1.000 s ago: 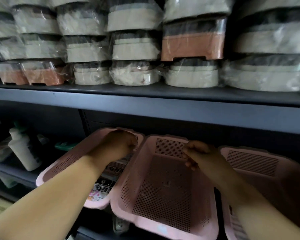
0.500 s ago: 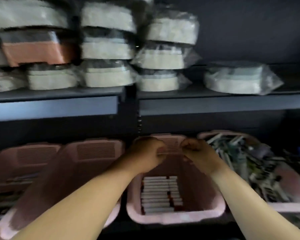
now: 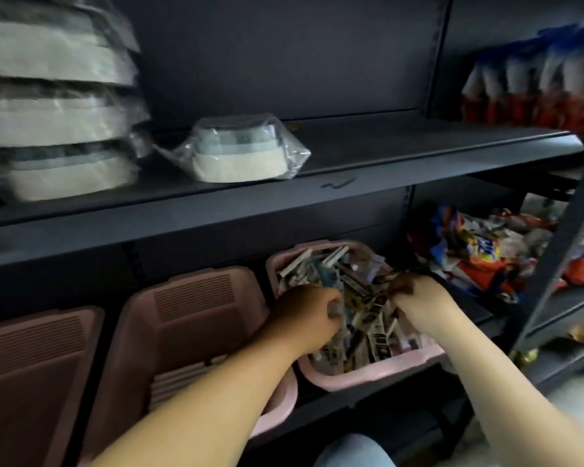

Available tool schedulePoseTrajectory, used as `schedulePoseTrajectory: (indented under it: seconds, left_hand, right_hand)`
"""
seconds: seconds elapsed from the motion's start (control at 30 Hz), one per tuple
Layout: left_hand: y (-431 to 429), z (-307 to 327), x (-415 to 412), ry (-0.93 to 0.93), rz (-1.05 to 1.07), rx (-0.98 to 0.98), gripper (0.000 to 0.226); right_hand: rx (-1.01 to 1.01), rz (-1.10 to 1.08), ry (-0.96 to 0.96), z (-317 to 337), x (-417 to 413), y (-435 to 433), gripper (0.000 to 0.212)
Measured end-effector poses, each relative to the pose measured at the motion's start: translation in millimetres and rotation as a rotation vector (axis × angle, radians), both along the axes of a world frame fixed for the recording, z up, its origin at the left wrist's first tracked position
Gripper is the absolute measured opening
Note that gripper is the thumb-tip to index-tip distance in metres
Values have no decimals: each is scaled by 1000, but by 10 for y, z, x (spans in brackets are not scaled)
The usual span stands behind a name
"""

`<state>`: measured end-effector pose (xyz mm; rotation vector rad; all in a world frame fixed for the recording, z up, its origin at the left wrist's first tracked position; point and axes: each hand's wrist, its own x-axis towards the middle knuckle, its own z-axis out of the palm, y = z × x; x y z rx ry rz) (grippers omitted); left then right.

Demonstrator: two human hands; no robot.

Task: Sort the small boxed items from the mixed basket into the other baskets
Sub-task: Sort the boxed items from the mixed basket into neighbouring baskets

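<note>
- At the bottom edge of the view, a knee in pale blue cloth (image 3: 353, 451) shows between the two bare forearms.
- The left forearm rises from the lower left and crosses the front right corner of the middle pink basket (image 3: 182, 318), where a row of pale boxes (image 3: 179, 379) lies.
- The left hand (image 3: 305, 318) is curled, knuckles up, fingers bent down into the left side of the mixed basket (image 3: 378, 369); whether it grips a box I cannot tell.
- The right forearm comes from the lower right over that basket's front right corner.
- The right hand (image 3: 418, 298) is bent at the wrist, fingers drawn together low over the heap; blur hides whether anything is held.
- The small boxed items (image 3: 361, 315) lie jumbled in the mixed basket, at the right end of the lower shelf's basket row.
- A third pink basket (image 3: 31, 358) stands at the left edge.
- Right of the baskets lie snack packets (image 3: 479, 257).
- On the upper shelf (image 3: 368, 176) sits one wrapped container (image 3: 240, 150), with a blurred stack (image 3: 54, 106) towards its left end.
</note>
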<state>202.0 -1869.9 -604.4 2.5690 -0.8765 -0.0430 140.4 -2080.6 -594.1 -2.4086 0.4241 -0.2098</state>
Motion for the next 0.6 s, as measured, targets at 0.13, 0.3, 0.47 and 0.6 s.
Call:
schedulePoseTrajectory:
  seconds: [0.13,0.3,0.47,0.6]
  left_hand:
    - [-259,-83,-40,6,90,-44,28]
    - [-389,-234,-84,11,126,34,48]
    - [-386,-235,-67,12,143,-23,54]
    - [-366,-264,-74,105,183,-181,55]
  right_hand:
    - [-26,-39,110,-179,16,8,16]
    - [-181,113,243,-202,7,184,40]
    - [-163,46,195,-176,15,164,26]
    - [-46,-56,67,-165,-38,106,21]
